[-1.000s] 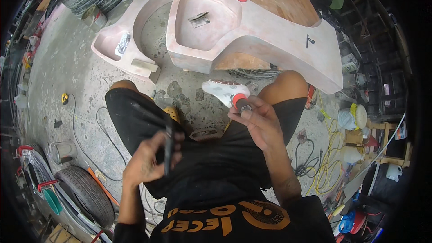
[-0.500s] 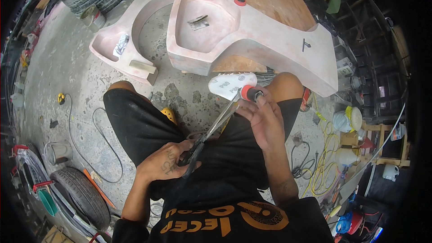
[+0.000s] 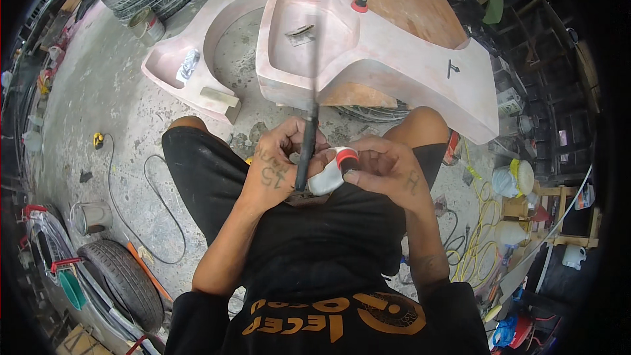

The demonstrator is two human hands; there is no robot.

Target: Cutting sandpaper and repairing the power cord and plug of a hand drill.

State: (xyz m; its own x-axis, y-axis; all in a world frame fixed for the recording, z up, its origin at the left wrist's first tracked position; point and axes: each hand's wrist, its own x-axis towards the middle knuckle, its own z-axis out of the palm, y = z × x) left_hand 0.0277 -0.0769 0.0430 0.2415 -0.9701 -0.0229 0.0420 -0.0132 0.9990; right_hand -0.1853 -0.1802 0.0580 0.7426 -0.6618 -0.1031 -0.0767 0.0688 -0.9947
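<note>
My left hand [image 3: 268,167] is closed around the black handles of long-bladed scissors [image 3: 307,151], whose blades point away from me and are smeared by motion. Its fingertips also meet a curled piece of white-backed sandpaper [image 3: 325,183] in front of my lap. In my right hand [image 3: 393,172] is a small round sanding pad [image 3: 347,160], red at the rim with a black body, pressed against the paper. Fingers hide part of both. A second red and black pad [image 3: 359,4] stands on the large pale moulded panel [image 3: 394,69] ahead.
Left of the large panel lies a smaller curved panel [image 3: 217,16], with crumpled foil [image 3: 188,66] and a block [image 3: 219,97] on it. Tyres [image 3: 121,283] and cables lie at the left. A yellow cord [image 3: 483,223], tubs and a wooden rack [image 3: 578,217] are at the right.
Both hands have come together in front of my lap. The scissors have swung from slanting across to pointing straight ahead, away from the paper's edge. The sandpaper is now curled between my hands.
</note>
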